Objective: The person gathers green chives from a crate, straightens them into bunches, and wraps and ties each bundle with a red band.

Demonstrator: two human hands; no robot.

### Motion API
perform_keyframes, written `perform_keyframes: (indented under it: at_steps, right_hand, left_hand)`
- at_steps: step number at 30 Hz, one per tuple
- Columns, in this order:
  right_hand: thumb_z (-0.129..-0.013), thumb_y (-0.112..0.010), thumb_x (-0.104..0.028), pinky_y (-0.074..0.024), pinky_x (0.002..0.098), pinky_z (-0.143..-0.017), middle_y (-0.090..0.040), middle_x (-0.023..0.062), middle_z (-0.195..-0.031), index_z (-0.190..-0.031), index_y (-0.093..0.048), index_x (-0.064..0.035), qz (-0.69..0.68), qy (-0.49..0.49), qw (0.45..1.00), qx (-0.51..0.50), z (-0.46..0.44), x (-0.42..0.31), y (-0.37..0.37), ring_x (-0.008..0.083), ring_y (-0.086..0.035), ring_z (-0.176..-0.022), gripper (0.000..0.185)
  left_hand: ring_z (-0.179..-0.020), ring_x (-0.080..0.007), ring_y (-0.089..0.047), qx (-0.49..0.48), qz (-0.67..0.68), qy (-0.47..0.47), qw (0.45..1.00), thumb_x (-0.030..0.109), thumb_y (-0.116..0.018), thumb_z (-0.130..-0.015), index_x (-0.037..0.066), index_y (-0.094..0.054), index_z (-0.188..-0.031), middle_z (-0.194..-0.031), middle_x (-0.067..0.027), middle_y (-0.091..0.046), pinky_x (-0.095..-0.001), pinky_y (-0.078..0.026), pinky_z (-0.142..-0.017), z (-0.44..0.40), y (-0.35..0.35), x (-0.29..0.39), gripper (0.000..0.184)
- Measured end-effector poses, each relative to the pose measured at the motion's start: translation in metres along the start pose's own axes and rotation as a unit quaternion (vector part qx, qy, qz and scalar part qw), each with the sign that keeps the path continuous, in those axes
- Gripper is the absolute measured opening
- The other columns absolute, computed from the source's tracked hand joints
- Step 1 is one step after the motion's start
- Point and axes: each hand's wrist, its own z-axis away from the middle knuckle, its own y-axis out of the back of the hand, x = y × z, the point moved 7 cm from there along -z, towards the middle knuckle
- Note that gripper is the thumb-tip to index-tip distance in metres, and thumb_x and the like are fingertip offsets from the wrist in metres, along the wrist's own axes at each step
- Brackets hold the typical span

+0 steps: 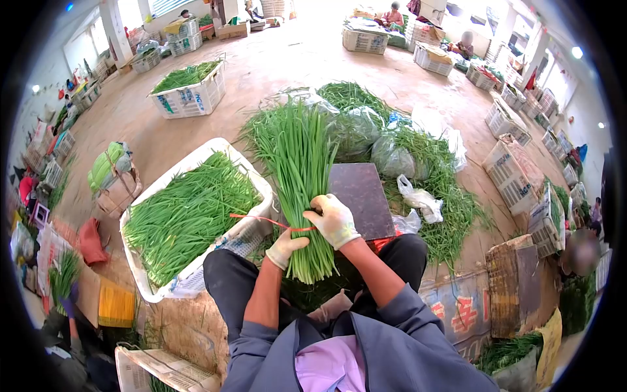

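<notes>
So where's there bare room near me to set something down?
The dark board looks bare on top, between the green bundle and the white plastic bag. Some open floor lies between the near white crate and the far crate. Beyond the board, bags and loose greens crowd; the near crate is heaped.

Bright daylight is pouring through the glaring white rectangular windows (99, 36) on both sides and bleaching the smooth tan floor (294, 51) toward the top. Soft shadow is pooling between the black-trousered knees (222, 274). The fisheye lens is leaning the square white pillars (113, 32) and blackening the corners. The long-leaved green bundle (300, 153) is showing crisply; a person (583, 251) at the right edge is appearing blurred.
</notes>
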Motion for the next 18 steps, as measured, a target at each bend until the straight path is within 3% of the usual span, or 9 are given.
perform_keyframes:
  at_steps: [2, 4, 5, 7, 8, 11, 12, 14, 18]
  right_hand:
    - [-0.079, -0.075, -0.023, -0.0529, 0.0374, -0.071, -0.067, 0.0133, -0.086, -0.092, -0.069, -0.0056, -0.011, -0.012, 0.999, -0.032, -0.001, 0.011, -0.007, 0.0310, -0.066, -0.078, 0.023]
    - [-0.082, -0.074, -0.021, -0.0538, 0.0337, -0.065, -0.069, 0.0121, -0.080, -0.091, -0.070, -0.0025, -0.137, -0.069, 0.987, -0.038, 0.001, 0.022, -0.007, 0.0255, -0.068, -0.069, 0.021]
    - [-0.082, -0.074, -0.021, -0.0538, 0.0337, -0.065, -0.069, 0.0121, -0.080, -0.091, -0.070, -0.0025, -0.135, -0.069, 0.988, -0.036, 0.001, 0.024, -0.005, 0.0255, -0.068, -0.069, 0.021]
    - [-0.085, -0.072, -0.019, -0.0531, 0.0285, -0.058, -0.070, 0.0093, -0.078, -0.093, -0.070, 0.0000, -0.377, -0.280, 0.883, 0.005, 0.011, 0.050, -0.002, 0.0174, -0.067, -0.062, 0.020]
    - [-0.087, -0.071, -0.017, -0.0512, 0.0250, -0.053, -0.068, 0.0052, -0.076, -0.091, -0.069, 0.0003, -0.431, -0.292, 0.850, 0.079, 0.008, 0.062, 0.010, 0.0118, -0.064, -0.058, 0.018]
    - [-0.087, -0.072, -0.017, -0.0490, 0.0247, -0.052, -0.066, 0.0031, -0.075, -0.092, -0.068, -0.0005, -0.460, -0.314, 0.807, 0.196, 0.006, 0.098, 0.034, 0.0101, -0.061, -0.059, 0.017]
    - [-0.087, -0.072, -0.017, -0.0490, 0.0247, -0.052, -0.066, 0.0031, -0.075, -0.092, -0.068, -0.0005, -0.461, -0.311, 0.806, 0.203, 0.006, 0.095, 0.038, 0.0101, -0.061, -0.059, 0.017]
    - [-0.087, -0.072, -0.017, -0.0490, 0.0249, -0.053, -0.066, 0.0039, -0.078, -0.094, -0.068, 0.0002, -0.412, -0.306, 0.855, 0.082, 0.002, 0.081, 0.032, 0.0098, -0.061, -0.060, 0.019]
    - [-0.087, -0.072, -0.016, -0.0504, 0.0253, -0.056, -0.069, 0.0051, -0.084, -0.101, -0.069, 0.0011, -0.373, -0.281, 0.884, -0.014, -0.008, 0.058, 0.020, 0.0105, -0.061, -0.062, 0.023]
  left_hand:
    - [-0.106, -0.0214, -0.063, -0.015, -0.021, -0.005, 1.000, 0.027, -0.076, -0.079, -0.001, -0.049, -0.134, -0.121, -0.0101, -0.062, -0.0352, -0.051, -0.093, 0.000, 0.004, -0.001, 0.068]
    - [-0.107, -0.0221, -0.063, -0.019, -0.018, -0.004, 1.000, 0.027, -0.077, -0.078, -0.002, -0.048, -0.135, -0.121, -0.0107, -0.062, -0.0357, -0.051, -0.093, 0.003, 0.004, 0.000, 0.070]
    - [-0.107, -0.0228, -0.063, -0.026, -0.017, -0.001, 1.000, 0.027, -0.077, -0.078, -0.003, -0.047, -0.136, -0.121, -0.0113, -0.062, -0.0362, -0.050, -0.094, 0.003, 0.003, 0.000, 0.072]
    - [-0.107, -0.0239, -0.063, -0.041, -0.015, -0.005, 0.999, 0.028, -0.078, -0.077, -0.003, -0.047, -0.136, -0.121, -0.0121, -0.062, -0.0370, -0.051, -0.094, 0.003, 0.007, -0.003, 0.074]
    - [-0.107, -0.0249, -0.064, -0.053, -0.013, -0.010, 0.998, 0.029, -0.079, -0.075, -0.004, -0.047, -0.136, -0.122, -0.0129, -0.062, -0.0379, -0.051, -0.094, 0.001, 0.007, -0.004, 0.076]
    - [-0.107, -0.0268, -0.064, -0.057, 0.032, -0.006, 0.998, 0.031, -0.081, -0.073, -0.004, -0.047, -0.136, -0.121, -0.0144, -0.063, -0.0394, -0.052, -0.093, 0.007, -0.001, -0.002, 0.079]
    - [-0.106, -0.0277, -0.065, -0.058, 0.042, -0.002, 0.997, 0.033, -0.081, -0.072, -0.004, -0.046, -0.136, -0.121, -0.0153, -0.063, -0.0407, -0.053, -0.092, 0.007, -0.001, -0.004, 0.081]
    - [-0.106, -0.0277, -0.065, -0.072, 0.047, 0.006, 0.996, 0.033, -0.081, -0.072, -0.004, -0.046, -0.136, -0.121, -0.0154, -0.063, -0.0408, -0.053, -0.092, 0.004, 0.001, -0.006, 0.082]
    - [-0.104, -0.0277, -0.065, -0.074, 0.058, 0.004, 0.996, 0.035, -0.082, -0.071, -0.004, -0.046, -0.136, -0.121, -0.0155, -0.062, -0.0403, -0.054, -0.090, 0.003, -0.005, -0.005, 0.084]
